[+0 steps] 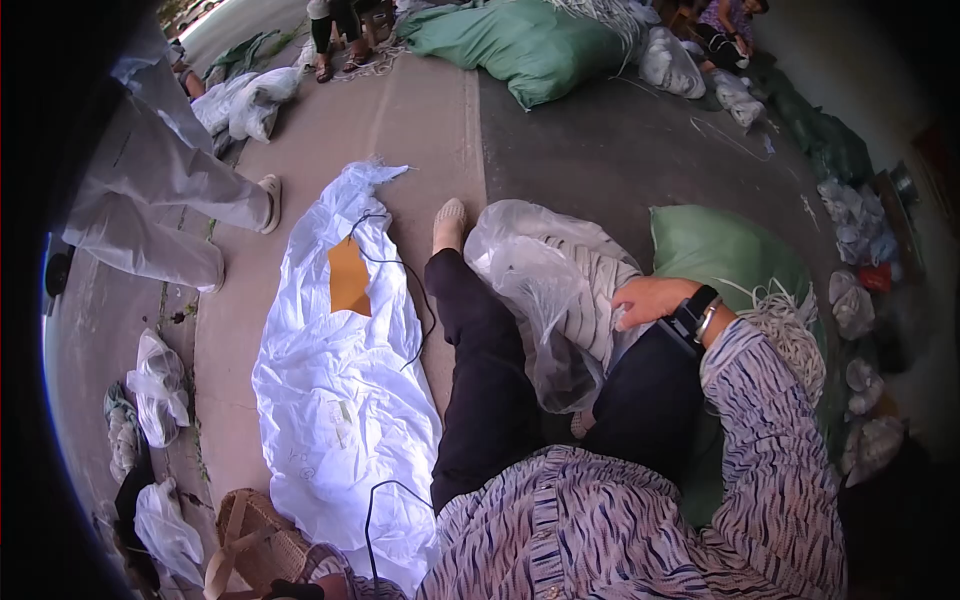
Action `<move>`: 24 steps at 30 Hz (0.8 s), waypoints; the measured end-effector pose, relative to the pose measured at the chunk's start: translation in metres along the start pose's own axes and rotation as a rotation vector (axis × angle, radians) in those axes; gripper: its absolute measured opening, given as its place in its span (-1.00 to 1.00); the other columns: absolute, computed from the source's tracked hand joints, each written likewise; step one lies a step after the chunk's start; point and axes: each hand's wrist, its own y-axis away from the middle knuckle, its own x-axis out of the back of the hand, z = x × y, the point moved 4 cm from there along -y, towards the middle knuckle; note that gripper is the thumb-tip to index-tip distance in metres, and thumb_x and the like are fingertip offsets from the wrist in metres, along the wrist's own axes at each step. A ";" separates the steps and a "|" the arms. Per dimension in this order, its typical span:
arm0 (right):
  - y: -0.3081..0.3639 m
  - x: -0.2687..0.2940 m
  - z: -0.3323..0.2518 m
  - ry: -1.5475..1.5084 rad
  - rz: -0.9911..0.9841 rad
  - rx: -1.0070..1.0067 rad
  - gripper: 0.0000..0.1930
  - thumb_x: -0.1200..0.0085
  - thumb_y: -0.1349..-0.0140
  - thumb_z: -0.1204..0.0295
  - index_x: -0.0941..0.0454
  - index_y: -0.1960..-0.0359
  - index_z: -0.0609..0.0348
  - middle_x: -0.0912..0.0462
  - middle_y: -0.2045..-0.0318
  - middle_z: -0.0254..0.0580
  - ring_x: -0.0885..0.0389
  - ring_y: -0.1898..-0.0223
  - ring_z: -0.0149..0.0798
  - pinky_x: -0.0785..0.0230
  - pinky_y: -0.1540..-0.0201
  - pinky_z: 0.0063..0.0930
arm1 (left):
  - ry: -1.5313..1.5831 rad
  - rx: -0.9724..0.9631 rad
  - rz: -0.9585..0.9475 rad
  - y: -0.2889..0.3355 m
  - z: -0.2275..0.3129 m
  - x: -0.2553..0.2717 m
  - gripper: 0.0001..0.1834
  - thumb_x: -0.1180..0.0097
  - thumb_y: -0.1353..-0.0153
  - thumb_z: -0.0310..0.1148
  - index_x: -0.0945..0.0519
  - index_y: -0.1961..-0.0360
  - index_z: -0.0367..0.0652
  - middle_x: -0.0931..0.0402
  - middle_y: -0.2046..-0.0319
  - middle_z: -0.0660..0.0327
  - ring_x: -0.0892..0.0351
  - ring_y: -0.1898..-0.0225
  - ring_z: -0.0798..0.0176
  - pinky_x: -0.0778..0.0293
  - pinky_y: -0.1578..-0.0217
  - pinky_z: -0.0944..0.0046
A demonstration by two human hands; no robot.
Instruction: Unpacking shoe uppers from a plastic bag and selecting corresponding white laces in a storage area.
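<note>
My right hand [650, 302], with a dark watch and a bracelet at its wrist, is closed on the edge of a clear plastic bag [530, 270]. Bundled white cords [580, 300] fill that bag, which lies between my legs and partly over my right thigh. At the lower left edge, my left sleeve [335, 572] reaches toward a brown woven bag [262, 545] with a pale strap; the fingers of that hand are hidden. To the left of my leg lies a long white sack [340, 400], with a flat orange-brown patch [348, 280] and a thin dark cord [425, 310] on it.
Beside my right leg stands a green sack [730, 245] with loose white cords [785, 335] on it. A large green sack [530, 45] lies at the far side. Someone in pale trousers [170, 190] stands at left. Tied plastic bags [160, 390] lie along both sides.
</note>
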 end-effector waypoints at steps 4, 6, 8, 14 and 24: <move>0.068 -0.008 0.014 -0.194 0.270 -0.094 -0.47 -0.10 -0.06 0.22 -0.43 -0.01 0.32 -0.53 0.08 0.12 -0.49 0.02 0.03 -0.31 -0.04 -0.28 | -0.109 0.362 0.163 0.027 -0.030 0.022 -0.65 -0.08 -0.23 -0.15 -0.56 0.03 -0.08 -0.42 -0.07 -0.04 -0.47 -0.01 -0.11 -0.41 0.04 0.04; 0.091 -0.019 0.017 -0.099 0.431 -0.148 -0.53 -0.07 -0.10 0.26 -0.44 0.01 0.32 -0.51 0.05 0.14 -0.45 -0.02 0.06 -0.27 -0.09 -0.28 | 0.011 0.213 0.132 0.031 -0.045 0.006 -0.68 -0.07 -0.23 -0.18 -0.56 0.02 0.00 -0.36 -0.13 -0.06 -0.42 -0.06 -0.17 -0.40 0.04 0.03; 0.102 -0.029 0.013 -0.211 0.556 -0.163 -0.56 -0.04 -0.14 0.33 -0.41 -0.02 0.34 -0.49 0.03 0.12 -0.43 -0.03 0.04 -0.24 -0.12 -0.30 | -0.020 0.207 0.272 0.026 -0.043 -0.011 -0.69 -0.08 -0.23 -0.18 -0.57 0.03 0.02 -0.34 -0.14 -0.06 -0.42 -0.06 -0.16 -0.40 0.03 0.03; 0.104 -0.075 0.009 -0.303 0.899 -0.186 -0.55 0.01 -0.20 0.37 -0.32 -0.10 0.32 -0.36 -0.11 0.10 -0.29 -0.15 0.08 -0.11 -0.21 -0.24 | -0.001 0.154 -0.055 0.039 -0.035 0.048 -0.49 0.02 -0.23 -0.03 -0.45 -0.05 -0.21 -0.28 -0.04 -0.24 -0.45 0.00 -0.21 -0.31 -0.05 -0.12; 0.125 -0.094 0.027 -0.328 1.027 -0.237 -0.59 0.07 -0.14 0.42 -0.36 -0.04 0.35 -0.43 -0.01 0.07 -0.35 -0.07 0.07 -0.12 -0.17 -0.18 | -0.941 1.664 0.585 0.386 -0.235 0.229 -0.58 -0.21 -0.03 -0.06 -0.60 0.04 0.16 -0.03 -0.29 -0.17 -0.01 -0.29 -0.27 -0.18 -0.20 -0.03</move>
